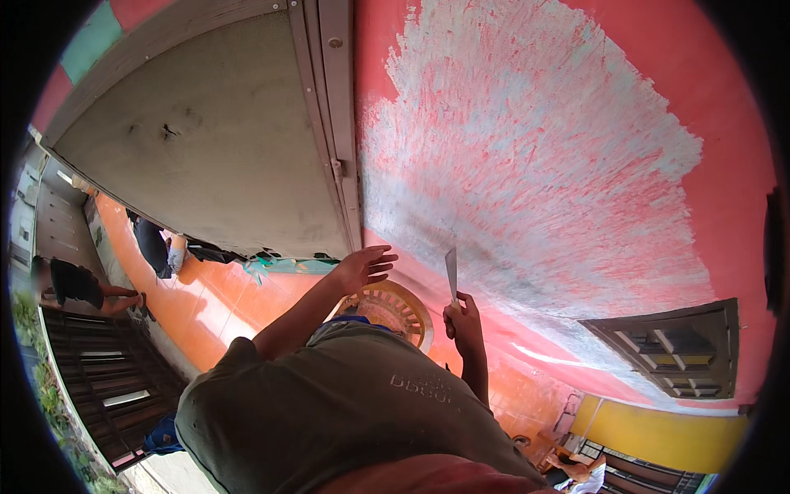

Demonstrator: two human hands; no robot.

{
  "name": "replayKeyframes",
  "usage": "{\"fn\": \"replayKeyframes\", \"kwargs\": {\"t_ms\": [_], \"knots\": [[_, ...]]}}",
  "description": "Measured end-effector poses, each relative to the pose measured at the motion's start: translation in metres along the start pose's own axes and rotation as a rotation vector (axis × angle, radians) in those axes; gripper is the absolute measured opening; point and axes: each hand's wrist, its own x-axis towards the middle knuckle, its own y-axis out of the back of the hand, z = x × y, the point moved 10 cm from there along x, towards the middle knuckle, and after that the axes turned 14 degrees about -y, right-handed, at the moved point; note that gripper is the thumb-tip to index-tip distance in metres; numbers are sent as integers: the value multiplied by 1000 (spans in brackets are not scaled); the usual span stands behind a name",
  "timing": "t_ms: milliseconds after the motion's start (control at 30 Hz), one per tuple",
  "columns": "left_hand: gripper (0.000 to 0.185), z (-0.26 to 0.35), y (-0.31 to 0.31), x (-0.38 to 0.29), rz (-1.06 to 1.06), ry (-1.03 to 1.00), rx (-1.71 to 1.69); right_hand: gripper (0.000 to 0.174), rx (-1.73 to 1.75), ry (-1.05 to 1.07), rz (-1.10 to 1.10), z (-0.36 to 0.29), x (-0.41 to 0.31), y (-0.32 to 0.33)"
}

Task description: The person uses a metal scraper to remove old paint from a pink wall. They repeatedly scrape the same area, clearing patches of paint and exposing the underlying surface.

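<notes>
My right hand grips the handle of a putty knife or scraper, its flat metal blade pointing up toward the wall. A pink wall rises before me, with a wide whitish, streaked patch across its paint. Whether the blade touches the wall, I cannot tell. My left hand holds nothing; its fingers are apart, near the lower corner of a grey-brown door panel. Below and between my hands a round wooden seat or chair with a slatted rim stands close to my body.
Orange floor tiles run below. A person is at the far left beside dark metal bars; another person is at lower right. A dark-framed window sits in the wall at right.
</notes>
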Motion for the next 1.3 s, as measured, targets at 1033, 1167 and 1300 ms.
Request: {"fn": "replayKeyframes", "kwargs": {"t_ms": [1033,1167,1300], "knots": [[40,171,-134,5,-672,-533,313,35,308,251,-401,-162,-22,-187],[48,190,-151,25,-632,-403,-8,32,383,248,-418,-169,-9,-216],[53,212,-154,43,-454,-346,-191,25,474,227,-406,-175,-9,-231]]}}
